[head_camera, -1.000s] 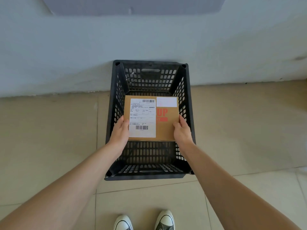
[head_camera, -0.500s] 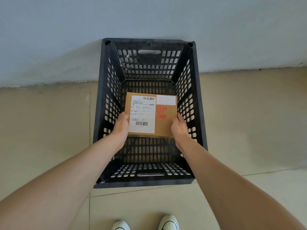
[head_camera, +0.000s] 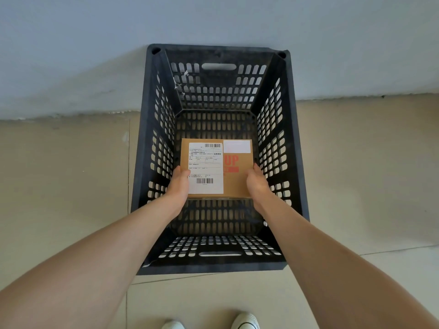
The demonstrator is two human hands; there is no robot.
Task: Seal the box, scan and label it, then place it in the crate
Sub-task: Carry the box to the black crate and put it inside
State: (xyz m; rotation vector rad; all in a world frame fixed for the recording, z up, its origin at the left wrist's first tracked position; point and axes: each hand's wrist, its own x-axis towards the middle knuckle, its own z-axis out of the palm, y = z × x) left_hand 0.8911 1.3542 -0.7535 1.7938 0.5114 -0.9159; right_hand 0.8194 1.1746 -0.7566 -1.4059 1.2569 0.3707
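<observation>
A brown cardboard box [head_camera: 234,179] with a white shipping label [head_camera: 205,167] and red "UP" print lies flat, deep inside a black slotted plastic crate [head_camera: 294,162]. My left hand [head_camera: 178,184] grips the box's near left edge, thumb on the label. My right hand [head_camera: 257,182] grips its near right edge. Both forearms reach down over the crate's near rim. I cannot tell whether the box touches the crate's floor.
The crate stands on beige floor tiles [head_camera: 64,186] against a pale grey wall [head_camera: 71,55]. The toes of two white shoes [head_camera: 245,321] show at the bottom edge, just short of the crate's near wall.
Both hands have lowered the box from rim height down into the crate. The view has come closer, and the crate looks larger.
</observation>
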